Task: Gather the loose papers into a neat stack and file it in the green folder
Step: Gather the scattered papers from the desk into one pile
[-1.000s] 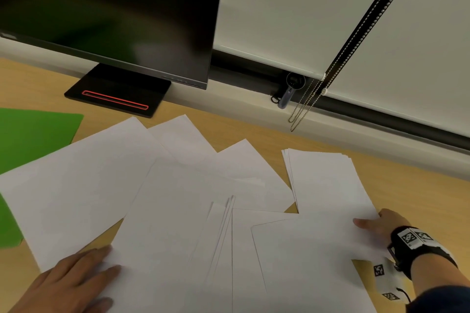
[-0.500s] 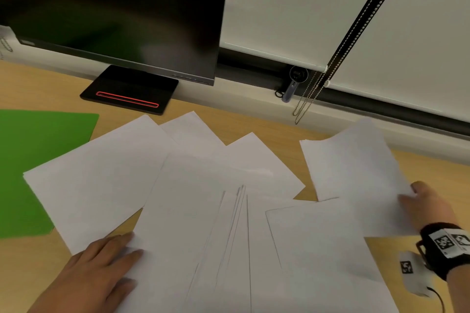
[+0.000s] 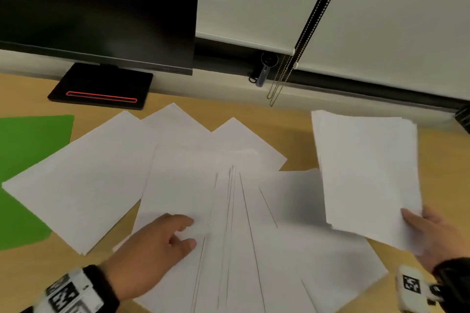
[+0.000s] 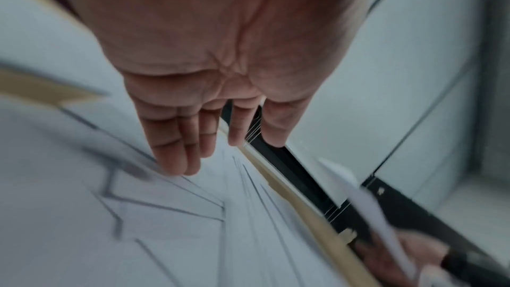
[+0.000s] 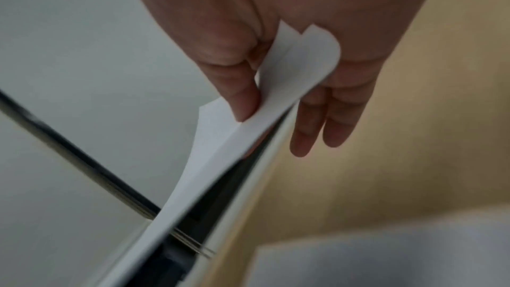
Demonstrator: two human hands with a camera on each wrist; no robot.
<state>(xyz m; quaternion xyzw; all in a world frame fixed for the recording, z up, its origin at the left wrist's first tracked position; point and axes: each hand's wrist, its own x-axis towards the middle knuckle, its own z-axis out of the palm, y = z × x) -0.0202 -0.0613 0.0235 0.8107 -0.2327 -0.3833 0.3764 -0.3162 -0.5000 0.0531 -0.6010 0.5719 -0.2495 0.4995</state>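
Small sheaf of white papers [image 3: 366, 173]: lifted clear of the surface [image 3: 292, 132] at right, tilted, near corner pinched in right hand [image 3: 432, 239]. Thumb [image 5: 242, 95] pressed on top face, fingers [image 5: 325, 117] extended beneath (sheaf clamped between thumb and fingers, corner curled up against the palm).

Loose papers [image 3: 178, 185]: fanned and overlapping across the middle of the surface, flat, several edges showing as thin dark lines near the front. Leftmost sheet [image 3: 81, 173] angled, its left corner overlapping green folder [image 3: 28, 160].

Green folder: flat at far left of the surface, closed as far as can be seen, part covered by the leftmost sheet.

Left hand [image 3: 152, 249]: laid palm-down on the fanned papers, fingers [image 4: 176, 145] straight and close together, tips touching the paper (nothing gripped). Well apart from the lifted sheaf.

Wrist bands with black-and-white markers on both wrists.

Beyond the papers: dark monitor [image 3: 96, 7] on a black base [image 3: 101, 86] with a red outline, at back left. White roller blind [image 3: 279, 0] behind, bead chain [image 3: 279, 84] hanging at its lower edge.
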